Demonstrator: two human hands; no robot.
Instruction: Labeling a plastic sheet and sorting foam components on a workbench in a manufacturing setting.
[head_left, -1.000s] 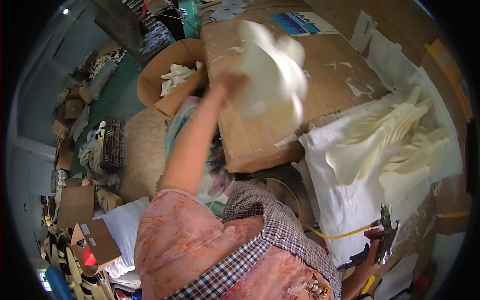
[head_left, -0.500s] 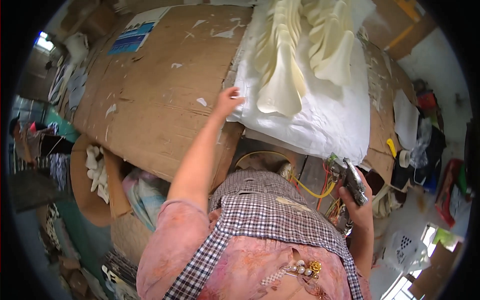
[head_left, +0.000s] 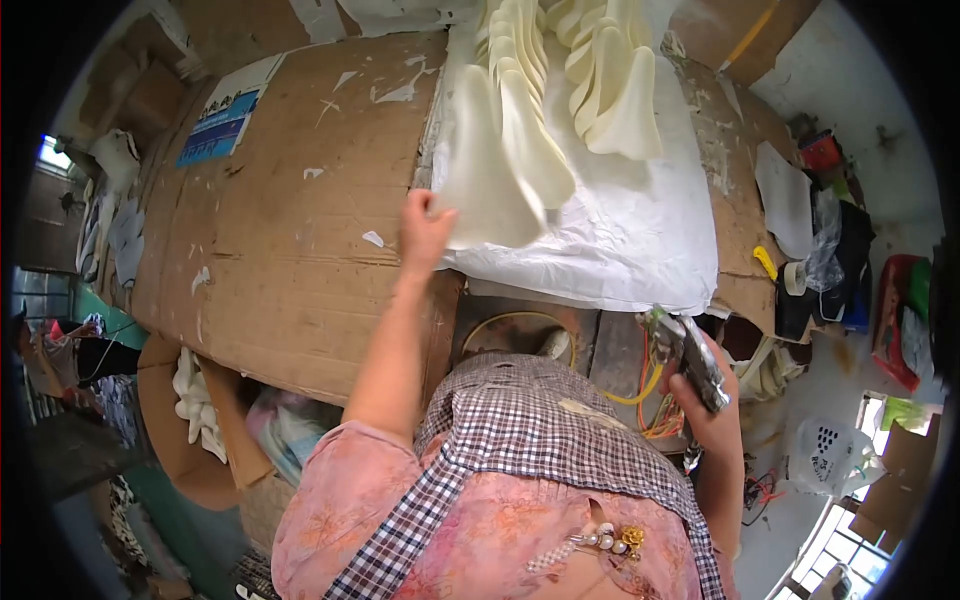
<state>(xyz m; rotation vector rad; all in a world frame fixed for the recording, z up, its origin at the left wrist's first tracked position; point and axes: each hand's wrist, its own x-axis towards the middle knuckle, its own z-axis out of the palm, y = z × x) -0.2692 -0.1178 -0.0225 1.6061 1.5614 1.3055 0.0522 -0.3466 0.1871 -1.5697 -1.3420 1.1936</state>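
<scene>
My left hand (head_left: 424, 238) is closed, pinching the lower left corner of a cream insole (head_left: 488, 170). That insole is blurred and lies slanted at the near end of a long overlapping row of insoles (head_left: 532, 130). A second row of insoles (head_left: 628, 110) lies just to its right. Both rows rest on a white sheet (head_left: 640, 235). At the right, below the sheet's near edge, my right hand (head_left: 712, 408) is wrapped round a metal spray gun (head_left: 700, 362). The gun's nozzle end points away from me, up and to the left.
Brown cardboard (head_left: 320, 210) covers the table left of the sheet. A yellow hose (head_left: 630, 398) and orange cords (head_left: 662, 425) hang below the table edge. A yellow-handled cutter (head_left: 765, 262) and a tape roll (head_left: 794, 278) lie at the right. A cardboard box (head_left: 165, 420) holding white pieces stands at the left.
My left hand has moved from beside the row onto the near insole, taken hold of its corner and drawn it leftward. The spray gun stays in my right hand. The view has shifted slightly.
</scene>
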